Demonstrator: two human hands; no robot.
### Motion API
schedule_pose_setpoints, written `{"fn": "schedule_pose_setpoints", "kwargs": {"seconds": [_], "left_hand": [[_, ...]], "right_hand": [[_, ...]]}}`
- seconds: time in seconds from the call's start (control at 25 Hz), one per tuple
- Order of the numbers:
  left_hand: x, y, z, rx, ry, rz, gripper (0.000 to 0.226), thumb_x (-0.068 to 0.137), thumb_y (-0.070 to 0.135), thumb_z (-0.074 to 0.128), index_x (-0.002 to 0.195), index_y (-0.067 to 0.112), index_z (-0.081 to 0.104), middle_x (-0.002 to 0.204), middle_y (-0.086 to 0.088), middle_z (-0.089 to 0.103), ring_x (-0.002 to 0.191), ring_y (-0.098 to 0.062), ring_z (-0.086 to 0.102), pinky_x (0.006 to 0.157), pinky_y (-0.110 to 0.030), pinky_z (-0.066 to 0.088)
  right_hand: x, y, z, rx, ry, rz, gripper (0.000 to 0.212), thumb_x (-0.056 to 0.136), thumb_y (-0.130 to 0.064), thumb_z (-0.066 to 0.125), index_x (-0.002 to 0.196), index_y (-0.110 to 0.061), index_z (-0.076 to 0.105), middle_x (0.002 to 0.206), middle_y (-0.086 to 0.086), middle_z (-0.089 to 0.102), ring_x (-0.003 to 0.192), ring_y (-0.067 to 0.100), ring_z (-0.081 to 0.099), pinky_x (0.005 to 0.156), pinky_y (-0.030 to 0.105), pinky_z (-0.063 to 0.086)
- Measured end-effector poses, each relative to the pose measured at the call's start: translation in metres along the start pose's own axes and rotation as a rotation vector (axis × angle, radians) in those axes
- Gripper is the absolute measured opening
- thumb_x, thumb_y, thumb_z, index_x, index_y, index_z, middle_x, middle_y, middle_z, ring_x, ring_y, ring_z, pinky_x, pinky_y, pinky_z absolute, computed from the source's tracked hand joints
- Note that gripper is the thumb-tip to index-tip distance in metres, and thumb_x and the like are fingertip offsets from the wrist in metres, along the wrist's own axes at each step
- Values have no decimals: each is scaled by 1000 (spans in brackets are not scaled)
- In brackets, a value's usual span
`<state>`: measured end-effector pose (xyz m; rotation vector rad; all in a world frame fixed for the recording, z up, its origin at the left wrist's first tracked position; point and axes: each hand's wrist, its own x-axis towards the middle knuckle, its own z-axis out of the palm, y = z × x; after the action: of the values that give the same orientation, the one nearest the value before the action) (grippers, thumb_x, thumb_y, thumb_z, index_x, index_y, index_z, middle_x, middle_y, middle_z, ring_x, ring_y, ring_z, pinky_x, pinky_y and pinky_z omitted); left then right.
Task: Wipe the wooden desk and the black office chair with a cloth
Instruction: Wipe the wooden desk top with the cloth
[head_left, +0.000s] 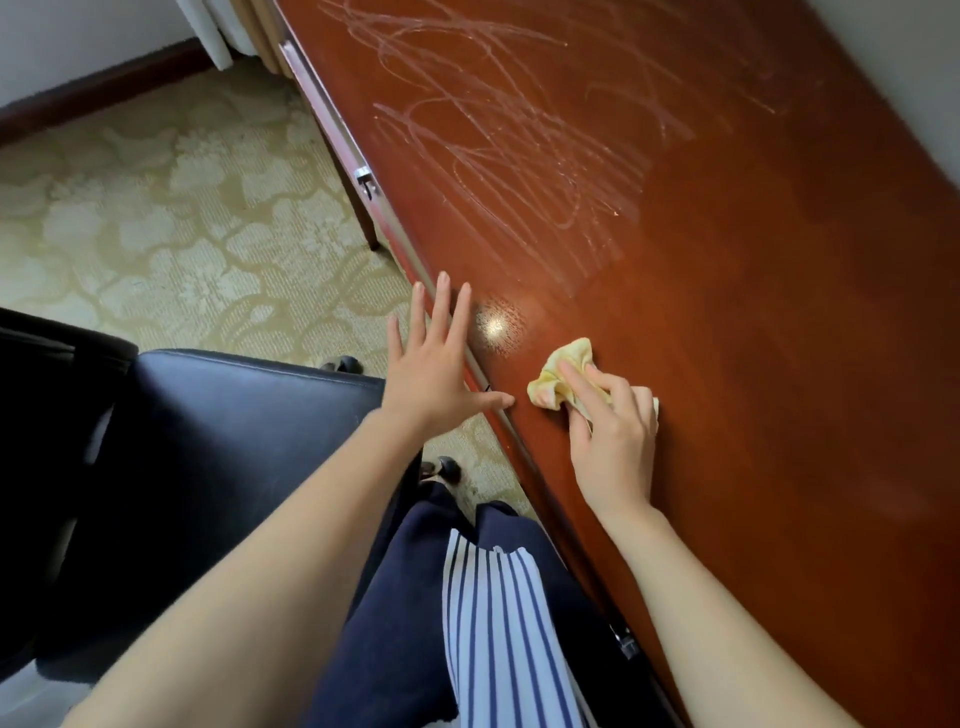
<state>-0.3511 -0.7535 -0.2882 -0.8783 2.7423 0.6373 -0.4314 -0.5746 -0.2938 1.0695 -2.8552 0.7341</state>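
My right hand (615, 436) grips crumpled yellow cloth (563, 376) on glossy reddish-brown wooden desk (753, 322) near front edge; my left hand (434, 364) spread flat, fingers straight, at edge beside cloth, above black office chair (208, 441).

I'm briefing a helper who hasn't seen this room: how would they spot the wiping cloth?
Start at the long reddish-brown wooden desk. Near its front edge, the right hand holds a small crumpled pale-yellow cloth against the top. It is the only soft, light-coloured thing on the dark glossy wood, beside a bright spot of reflected light.
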Motion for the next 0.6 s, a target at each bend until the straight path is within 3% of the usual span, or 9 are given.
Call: {"fn": "schedule_pose_setpoints", "kwargs": {"seconds": [0.12, 0.24, 0.44, 0.6], "left_hand": [[24, 0, -17, 120, -122, 14, 143, 55, 79, 65, 145, 16, -27, 154, -5, -30, 141, -24, -28, 109, -47, -19], [27, 4, -19, 151, -212, -7, 148, 52, 81, 65, 143, 12, -30, 152, -7, -33, 140, -23, -29, 110, -50, -16], [26, 3, -19, 155, -226, -36, 148, 52, 83, 62, 140, 14, -35, 149, -3, -39, 139, -21, -32, 111, -51, -15], [25, 5, -19, 137, -229, -49, 147, 50, 83, 62, 133, 20, -42, 141, 3, -46, 138, -19, -33, 115, -47, -7]], "right_hand": [[25, 5, 1, 3, -26, 50, 46, 82, 2, 64, 120, -24, 65, 109, 6, 64, 89, 30, 51, 78, 37, 39], [61, 19, -2, 22, -55, 145, 42, 88, -1, 58, 121, -24, 64, 114, 6, 60, 99, 30, 48, 83, 35, 36], [141, 51, -5, -6, -71, 183, 39, 93, -6, 51, 125, -26, 61, 120, 5, 54, 107, 28, 43, 84, 32, 31], [197, 61, 3, -20, 64, 361, 38, 93, -10, 52, 125, -30, 60, 119, 4, 54, 107, 28, 44, 87, 35, 36]]}}
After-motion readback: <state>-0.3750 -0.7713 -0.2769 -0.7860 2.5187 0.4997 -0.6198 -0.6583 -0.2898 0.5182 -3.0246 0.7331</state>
